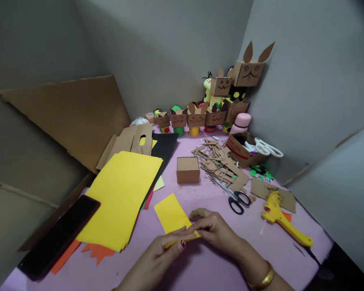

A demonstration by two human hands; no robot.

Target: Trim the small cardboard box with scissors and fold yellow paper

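Observation:
A small rectangle of yellow paper (172, 213) lies in front of me, its near edge raised or folded up between my hands. My left hand (166, 249) pinches that edge, thumb on the near side and fingers over the top. From the right, my right hand (214, 228) presses its fingertips together on the same edge near the paper's right corner. Part of the fold is hidden under the fingers. Beyond the paper sits a small cardboard box (188, 170). To the right lie black-handled scissors (236, 201).
Yellow sheets (124, 194) and a dark phone-like slab (59, 236) lie at left. Cardboard scraps (220, 161), a box holding white scissors (245, 155) and a yellow glue gun (283, 222) are at right. Cardboard animal figures (197, 117) line the back.

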